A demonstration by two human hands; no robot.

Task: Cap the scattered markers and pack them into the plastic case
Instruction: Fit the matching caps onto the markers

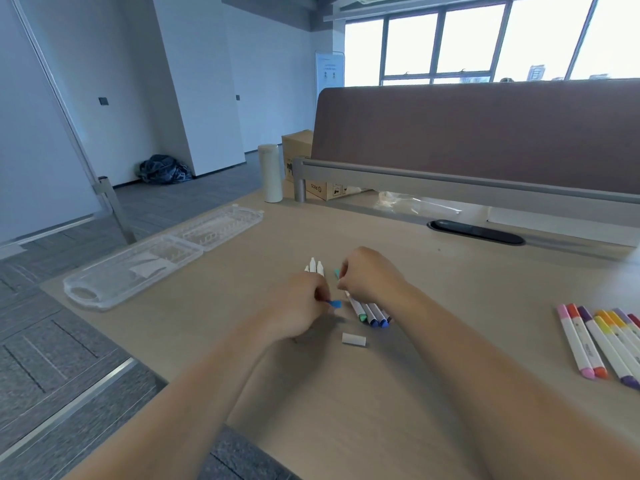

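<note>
bright blown-out windows, soft, edges warped.

Open clear case is lying at left; markers are lying centre, capped markers right; blue cap, white cap nearby.

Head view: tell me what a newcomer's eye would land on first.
Two hands meet at the middle of the desk: the left hand pinches a small blue piece, and the right hand curls above a bunch of markers lying there. An open clear plastic case lies at the desk's left edge, and a row of capped markers fans out at the far right.
</note>
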